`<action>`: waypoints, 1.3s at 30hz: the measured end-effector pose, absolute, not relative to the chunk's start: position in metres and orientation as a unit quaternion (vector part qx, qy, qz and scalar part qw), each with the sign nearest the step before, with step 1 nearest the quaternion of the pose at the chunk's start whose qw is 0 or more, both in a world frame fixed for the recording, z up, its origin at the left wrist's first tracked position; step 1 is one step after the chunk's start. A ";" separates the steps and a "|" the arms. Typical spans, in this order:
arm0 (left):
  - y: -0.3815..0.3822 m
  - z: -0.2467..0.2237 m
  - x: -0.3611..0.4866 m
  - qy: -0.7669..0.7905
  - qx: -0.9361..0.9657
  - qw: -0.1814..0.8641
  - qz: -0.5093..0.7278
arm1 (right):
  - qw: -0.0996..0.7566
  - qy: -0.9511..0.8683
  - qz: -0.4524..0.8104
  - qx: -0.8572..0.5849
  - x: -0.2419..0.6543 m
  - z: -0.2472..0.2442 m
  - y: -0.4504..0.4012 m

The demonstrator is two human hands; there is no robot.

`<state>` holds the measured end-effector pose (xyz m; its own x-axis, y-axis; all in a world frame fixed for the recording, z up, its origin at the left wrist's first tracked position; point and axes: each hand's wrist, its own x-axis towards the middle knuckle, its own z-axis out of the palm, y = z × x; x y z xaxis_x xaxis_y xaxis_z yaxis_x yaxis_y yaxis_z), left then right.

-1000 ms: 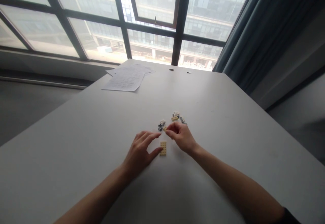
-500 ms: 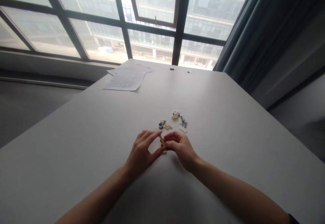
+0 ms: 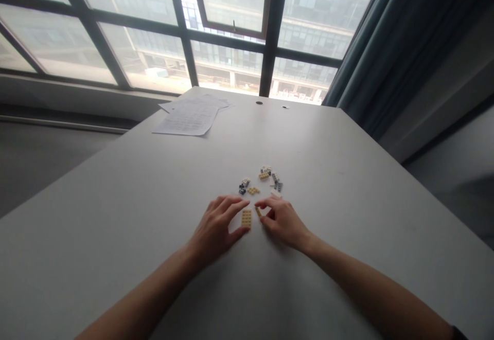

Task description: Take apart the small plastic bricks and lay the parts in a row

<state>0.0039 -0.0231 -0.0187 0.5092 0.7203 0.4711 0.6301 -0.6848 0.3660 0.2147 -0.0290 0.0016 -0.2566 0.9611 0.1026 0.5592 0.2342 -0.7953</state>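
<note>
A tan studded plate lies on the white table between the thumb and forefinger of my left hand. Those fingers are spread around it, with no clear grip on it. Just to its right, my right hand pinches a narrow tan piece between thumb and forefinger. Beyond my hands lie a smaller tan piece, dark pieces, a tan brick and grey pieces. A white piece is close to my right fingers.
Printed papers lie at the far left of the white table. Two round holes are near its far edge. Behind it stand large windows, with a dark curtain on the right.
My hands have moved apart. The narrow tan piece has gone right with my right hand, away from my left fingers, and the tan plate beneath is now uncovered. The view has shifted slightly.
</note>
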 end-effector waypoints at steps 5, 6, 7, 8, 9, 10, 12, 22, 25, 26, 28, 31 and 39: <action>-0.024 -0.018 0.006 0.386 0.878 0.070 0.274 | 0.238 -0.755 0.294 -0.535 0.210 0.005 -0.030; -0.025 -0.018 0.006 0.386 0.879 0.070 0.271 | 0.232 -0.759 0.288 -0.537 0.210 0.005 -0.029; -0.025 -0.017 0.006 0.387 0.880 0.070 0.268 | 0.225 -0.762 0.282 -0.538 0.210 0.006 -0.029; -0.025 -0.017 0.006 0.388 0.880 0.069 0.267 | 0.219 -0.764 0.277 -0.540 0.211 0.006 -0.029; -0.025 -0.017 0.005 0.389 0.880 0.068 0.266 | 0.215 -0.766 0.273 -0.541 0.214 0.007 -0.028; -0.024 -0.017 0.004 0.389 0.879 0.067 0.265 | 0.214 -0.768 0.269 -0.540 0.217 0.007 -0.028; -0.023 -0.016 0.002 0.390 0.880 0.062 0.263 | 0.218 -0.778 0.265 -0.526 0.225 0.007 -0.027; -0.016 -0.015 -0.005 0.390 0.890 0.069 0.225 | 0.204 -0.816 0.199 -0.504 0.227 -0.009 -0.030; -0.015 -0.017 -0.005 0.389 0.891 0.067 0.224 | 0.208 -0.812 0.187 -0.512 0.222 -0.011 -0.030; -0.015 -0.018 -0.005 0.389 0.891 0.065 0.225 | 0.210 -0.812 0.185 -0.512 0.221 -0.012 -0.031; -0.015 -0.019 -0.005 0.389 0.891 0.064 0.225 | 0.213 -0.812 0.181 -0.512 0.219 -0.012 -0.031; -0.015 -0.019 -0.005 0.389 0.892 0.067 0.220 | 0.215 -0.813 0.176 -0.512 0.218 -0.013 -0.031; -0.015 -0.019 -0.005 0.386 0.893 0.068 0.221 | 0.214 -0.815 0.169 -0.511 0.218 -0.013 -0.032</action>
<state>-0.0045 -0.0147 -0.0194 0.6041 0.7195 0.3427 0.6594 -0.6927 0.2921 0.2183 -0.0323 -0.0134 -0.3864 0.9054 0.1762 0.7603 0.4208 -0.4948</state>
